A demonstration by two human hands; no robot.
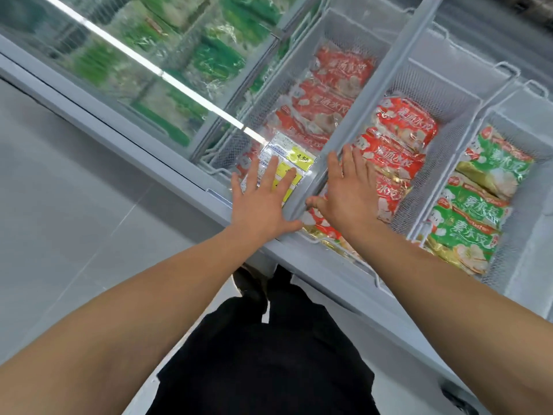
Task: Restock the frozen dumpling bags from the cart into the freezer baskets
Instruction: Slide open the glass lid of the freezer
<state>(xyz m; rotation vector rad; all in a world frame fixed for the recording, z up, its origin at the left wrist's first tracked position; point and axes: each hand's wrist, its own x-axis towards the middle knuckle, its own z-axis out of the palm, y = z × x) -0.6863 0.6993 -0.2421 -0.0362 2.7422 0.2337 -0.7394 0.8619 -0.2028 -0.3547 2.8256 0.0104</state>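
Observation:
My left hand (pixel 263 199) lies flat with spread fingers on the freezer's sliding glass lid (pixel 179 94), over the yellow price labels (pixel 287 169). My right hand (pixel 344 190) rests with straight fingers against the lid's grey frame edge (pixel 368 94), thumb at the frame, above red dumpling bags (pixel 401 136) in the open wire basket (pixel 449 94). More red bags (pixel 326 103) lie in the basket under the glass. Green dumpling bags (pixel 478 202) fill the basket to the right. Neither hand holds a bag. The cart is out of view.
Green-packaged goods (pixel 215 61) lie under the glass at the left. The freezer's grey front rim (pixel 329 265) runs diagonally across the view. Grey floor tiles (pixel 74 205) spread to the left. My dark clothing and shoes show below.

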